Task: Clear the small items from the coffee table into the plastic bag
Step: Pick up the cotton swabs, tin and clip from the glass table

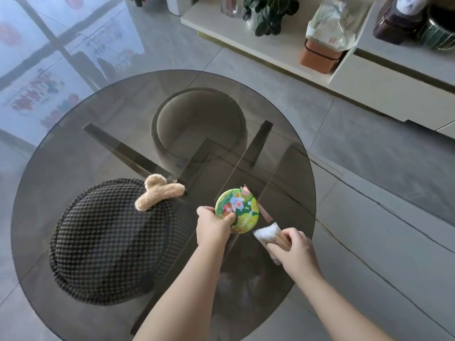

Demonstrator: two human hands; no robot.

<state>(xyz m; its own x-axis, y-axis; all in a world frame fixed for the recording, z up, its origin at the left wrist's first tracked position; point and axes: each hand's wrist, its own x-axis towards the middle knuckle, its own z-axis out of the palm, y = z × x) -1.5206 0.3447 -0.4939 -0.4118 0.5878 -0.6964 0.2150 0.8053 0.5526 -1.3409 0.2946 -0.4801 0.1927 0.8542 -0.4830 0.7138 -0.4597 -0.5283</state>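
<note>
Two bare forearms reach in from the bottom edge over the round smoked-glass surface (pixel 73 148). On the right, the right hand (pixel 294 249) has its grip curled round a pack of cotton swabs (pixel 273 236), white tips pointing away toward the middle of the glass, wooden sticks under the fingers; the pack sits near the right rim. Just to its left, the left hand (pixel 215 223) pinches a round green tin (pixel 236 209) with a cartoon print on its lid, thumb on the lid's lower edge, fingers curled behind the left side. Whether the tin rests on the glass or is lifted off it cannot be told. A pink strip peeks out from behind the tin's far edge.

Further left lies a houndstooth hat (pixel 108 244), dark brown and tan, taking up much of the near-left part of the glass. A fluffy tan hair claw (pixel 157 194) rests at the hat's far right edge, partly on it. Under the glass a round stool (pixel 199 124) and crossed dark legs show through.

Beyond, on grey floor tiles, a low cream shelf (pixel 246 45) carries a potted plant (pixel 269 13) and an orange box (pixel 318 57) with a pale bag on top.
</note>
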